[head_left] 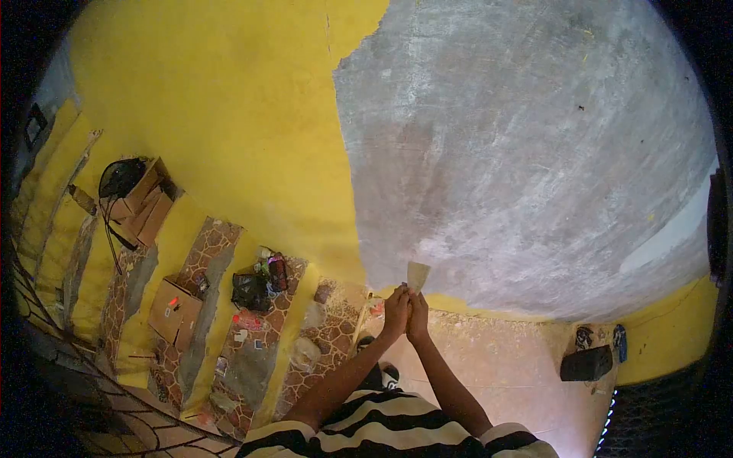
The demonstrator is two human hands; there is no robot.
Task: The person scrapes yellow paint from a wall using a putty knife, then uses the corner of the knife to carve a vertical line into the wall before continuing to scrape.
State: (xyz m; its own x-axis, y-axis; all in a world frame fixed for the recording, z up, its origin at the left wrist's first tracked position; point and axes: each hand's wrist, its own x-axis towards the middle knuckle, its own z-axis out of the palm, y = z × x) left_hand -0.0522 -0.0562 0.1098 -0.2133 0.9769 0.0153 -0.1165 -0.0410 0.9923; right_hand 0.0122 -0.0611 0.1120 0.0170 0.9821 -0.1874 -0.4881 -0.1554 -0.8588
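Both of my hands come together in front of my chest around a scraper (417,276), its broad pale blade pointing up and away from me. My left hand (395,311) is closed at the handle, fingers near the base of the blade. Pressed in beside it, my right hand (418,319) is wrapped round the handle too, which the fingers mostly hide. Beyond the blade stands a wall with a bare grey area (519,153) on the right and yellow paint (244,114) on the left, meeting along a ragged edge. In this view the blade overlaps the lower grey part.
Steps with stone-pattern treads (206,252) climb to the left, bearing a cardboard box (141,202), a flattened carton (174,313) and a black plastic bag (250,292). A dark metal railing (99,370) runs along them. A black case (586,364) stands on the floor at right.
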